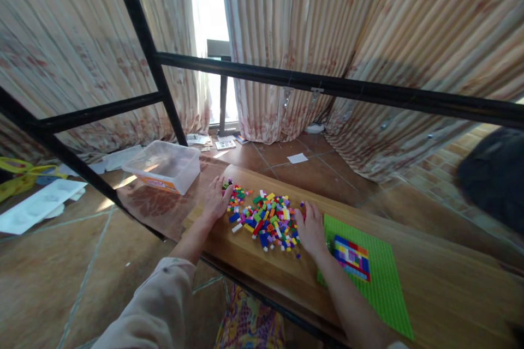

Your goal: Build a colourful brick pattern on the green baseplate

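A loose pile of small toy building bricks (268, 218) in many colours lies on a wooden bench top (241, 251). My left hand (216, 199) rests at the pile's left edge, its fingers stretched out and the thumb apart, beside the smallest pieces. At the right edge of the pile is my right hand (310, 226), fingers slightly bent and thumb spread, close to a few bricks. Right of that hand lies a green baseplate (385, 278), partly covered by my forearm. On it sits a flat rectangular block of coloured bricks (352, 257) in rows.
A clear plastic box (180, 169) with an orange label stands at the bench's left end. Black metal bars (262, 71) cross in front of striped curtains (286, 11). Papers (297, 158) lie on the tiled floor, and a white tray-like sheet (41, 204) is at far left.
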Demonstrator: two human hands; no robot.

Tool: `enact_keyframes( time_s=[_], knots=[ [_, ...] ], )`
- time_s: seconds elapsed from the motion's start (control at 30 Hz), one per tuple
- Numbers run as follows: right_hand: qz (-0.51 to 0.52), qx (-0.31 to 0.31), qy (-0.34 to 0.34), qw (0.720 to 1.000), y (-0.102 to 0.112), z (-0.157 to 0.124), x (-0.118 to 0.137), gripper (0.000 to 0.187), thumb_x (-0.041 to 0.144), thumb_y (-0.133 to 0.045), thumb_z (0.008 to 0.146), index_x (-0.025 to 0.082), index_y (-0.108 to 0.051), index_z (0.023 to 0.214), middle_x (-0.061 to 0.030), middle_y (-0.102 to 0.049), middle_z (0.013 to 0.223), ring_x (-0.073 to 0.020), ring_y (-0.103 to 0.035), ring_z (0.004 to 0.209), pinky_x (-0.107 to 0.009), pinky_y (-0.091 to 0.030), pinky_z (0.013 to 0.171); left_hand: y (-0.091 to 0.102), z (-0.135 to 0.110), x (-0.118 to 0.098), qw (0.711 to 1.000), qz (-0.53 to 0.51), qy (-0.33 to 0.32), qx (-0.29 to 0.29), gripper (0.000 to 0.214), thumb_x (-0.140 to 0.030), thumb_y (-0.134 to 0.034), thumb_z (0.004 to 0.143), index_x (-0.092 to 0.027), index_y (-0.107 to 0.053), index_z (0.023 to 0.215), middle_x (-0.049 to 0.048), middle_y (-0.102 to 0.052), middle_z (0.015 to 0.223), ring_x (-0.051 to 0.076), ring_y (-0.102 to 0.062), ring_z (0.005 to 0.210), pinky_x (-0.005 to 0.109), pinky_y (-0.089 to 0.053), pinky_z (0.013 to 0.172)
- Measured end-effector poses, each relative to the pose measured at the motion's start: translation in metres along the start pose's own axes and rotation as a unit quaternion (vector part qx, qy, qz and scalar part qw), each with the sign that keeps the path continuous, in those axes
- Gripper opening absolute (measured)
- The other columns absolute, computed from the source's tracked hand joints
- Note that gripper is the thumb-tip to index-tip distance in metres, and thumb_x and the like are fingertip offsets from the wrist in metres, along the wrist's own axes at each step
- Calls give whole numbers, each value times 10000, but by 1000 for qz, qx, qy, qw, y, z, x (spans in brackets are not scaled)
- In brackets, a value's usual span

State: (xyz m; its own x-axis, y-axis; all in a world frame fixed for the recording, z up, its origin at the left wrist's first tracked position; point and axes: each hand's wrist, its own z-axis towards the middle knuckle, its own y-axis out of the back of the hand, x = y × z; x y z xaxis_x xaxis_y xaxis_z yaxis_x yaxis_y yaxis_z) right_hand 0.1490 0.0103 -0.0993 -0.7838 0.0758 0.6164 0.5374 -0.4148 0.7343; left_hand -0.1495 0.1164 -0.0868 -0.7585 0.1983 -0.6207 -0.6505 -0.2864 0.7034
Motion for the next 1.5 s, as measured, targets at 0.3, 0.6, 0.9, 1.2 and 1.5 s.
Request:
enact_keyframes(
  time_s=[0.3, 0.6, 0.9, 1.2, 1.5],
  knots=[
    [43, 64, 81, 994, -10, -18, 31, 573, 501, -274, 984, 147, -504, 1371, -153, -515, 1429, -231, -439, 1349, -447, -348, 1125, 4, -23, -8, 998, -54, -15, -9, 520, -458, -445, 937, -126, -513, 1332, 174, -519, 1409, 283, -443, 1360, 468, -347, 1147],
    [45, 19, 35, 998, -5, 27, 23, 627, 512, -250, 968, 76, -537, 1317, -231, -512, 1395, -297, -437, 1333, -532, -330, 1111, 14, -65, -24, 993, -89, -14, -75, 479, -433, -456, 946, -160, -500, 1337, 172, -489, 1417, 275, -444, 1342, 497, -353, 1135],
    [47, 73, 70, 994, -13, 17, 37, 527, 461, -277, 982, 140, -584, 1265, -154, -607, 1310, -234, -552, 1228, -420, -422, 1060, 12, -100, -44, 999, -42, 3, -29, 542, -439, -502, 927, -149, -454, 1382, 202, -407, 1475, 325, -381, 1384, 546, -348, 1127],
    [-25, 97, 106, 989, -22, 49, 68, 385, 249, -405, 939, 135, -627, 1232, -130, -615, 1297, -260, -522, 1218, -397, -372, 1055, 10, -103, -50, 1000, 2, -17, -27, 537, -449, -529, 904, -154, -482, 1350, 203, -424, 1450, 355, -404, 1358, 555, -368, 1109],
    [-92, 202, 158, 962, -28, 68, 77, 273, 210, -517, 909, 224, -716, 1095, -59, -709, 1143, -211, -561, 1101, -339, -377, 987, 11, -98, -48, 1000, 20, -11, -18, 552, -474, -507, 905, -114, -512, 1322, 224, -428, 1442, 370, -405, 1351, 558, -366, 1105]
  ],
)
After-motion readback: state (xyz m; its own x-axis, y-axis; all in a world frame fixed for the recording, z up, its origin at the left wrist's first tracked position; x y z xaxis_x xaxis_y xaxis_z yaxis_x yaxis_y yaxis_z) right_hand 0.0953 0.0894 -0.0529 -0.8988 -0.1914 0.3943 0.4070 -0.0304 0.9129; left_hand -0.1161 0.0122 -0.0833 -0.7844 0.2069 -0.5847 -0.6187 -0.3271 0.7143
